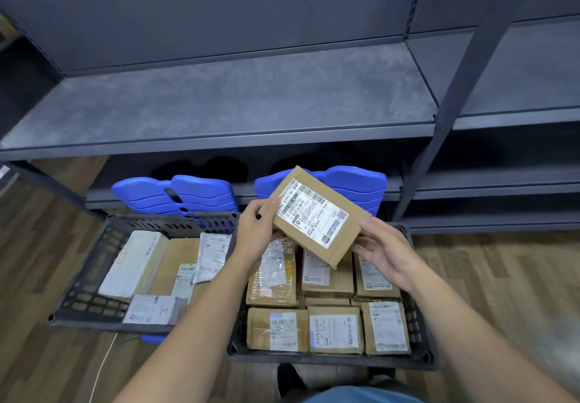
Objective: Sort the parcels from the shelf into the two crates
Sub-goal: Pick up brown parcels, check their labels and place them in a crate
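Reading the label before the drop

The flat cardboard parcel (315,216) sits tilted between my hands above the right crate (419,333) — left hand (254,230) pinching its upper-left corner, right hand (384,250) cupping the lower-right edge. I'd say it belongs with the brown boxes (334,329) packed below, not the soft mailers (147,264) in the left crate (84,280) — so I should lower it flat onto that layer rather than toss it. The shelf (219,107) above looks bare.

Two dark crates (94,264) hold parcels, two hands (254,233) hold one cardboard parcel (317,214).
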{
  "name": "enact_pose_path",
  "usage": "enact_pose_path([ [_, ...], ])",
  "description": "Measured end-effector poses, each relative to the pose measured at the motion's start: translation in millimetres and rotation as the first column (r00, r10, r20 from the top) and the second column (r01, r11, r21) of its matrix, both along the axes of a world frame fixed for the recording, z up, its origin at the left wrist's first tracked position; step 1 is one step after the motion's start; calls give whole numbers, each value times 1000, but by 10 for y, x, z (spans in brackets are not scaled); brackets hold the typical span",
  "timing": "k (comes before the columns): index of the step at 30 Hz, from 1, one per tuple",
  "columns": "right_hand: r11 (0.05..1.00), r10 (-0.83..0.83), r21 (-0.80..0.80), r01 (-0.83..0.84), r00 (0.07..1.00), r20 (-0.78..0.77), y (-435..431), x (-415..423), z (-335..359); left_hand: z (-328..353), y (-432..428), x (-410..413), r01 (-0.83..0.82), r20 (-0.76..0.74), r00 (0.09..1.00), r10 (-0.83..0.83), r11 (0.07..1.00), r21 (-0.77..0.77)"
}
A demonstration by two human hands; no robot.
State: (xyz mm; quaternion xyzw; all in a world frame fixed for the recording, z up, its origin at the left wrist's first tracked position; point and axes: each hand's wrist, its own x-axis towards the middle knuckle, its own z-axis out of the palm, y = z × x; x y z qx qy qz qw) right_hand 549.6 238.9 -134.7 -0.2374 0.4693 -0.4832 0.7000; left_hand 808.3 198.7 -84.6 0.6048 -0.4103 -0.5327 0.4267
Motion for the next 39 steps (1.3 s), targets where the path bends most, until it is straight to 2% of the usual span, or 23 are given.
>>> enact_pose_path([
  [2, 1000, -14, 16, 15, 998, -64, -12, 6, 64, -53, 21, 7, 54, 52, 997, -56, 998, 41],
  [5, 999, 24, 33, -17, 977, -212, -5, -48, 108, -184, 88, 114, 254, 167, 945, -279, 954, 158],
  [8, 986, 158, 91, -138, 949, -273, 53, -107, 20, -330, 215, 167, 383, 112, 897, -429, 877, 288],
  [10, 969, 227, 157, -189, 933, -278, 118, -102, -113, -441, 306, 181, 342, 55, 922, -384, 871, 353],
  [18, 872, 447, 331, -362, 864, -231, 503, 498, -544, -927, 673, 645, 302, 102, 893, -439, 751, 587],
  [22, 851, 441, 395, -347, 880, -177, 592, 873, -714, -1309, 770, 969, 227, 99, 927, -362, 750, 622],
  [24, 835, 442, 434, -339, 883, -160, 632, 1017, -823, -1377, 780, 1076, 234, 69, 928, -365, 718, 655],
  [29, 822, 411, 491, -290, 898, -156, 683, 1227, -1031, -1460, 721, 1187, 266, -62, 940, -335, 609, 748],
  [33, 802, 421, 515, -302, 898, -128, 626, 1282, -1217, -1465, 640, 1138, 294, -187, 952, -241, 565, 771],
  [39, 832, 352, 504, -232, 923, -156, 642, 1448, -1408, -1672, 735, 1178, 273, -200, 962, -186, 653, 706],
])
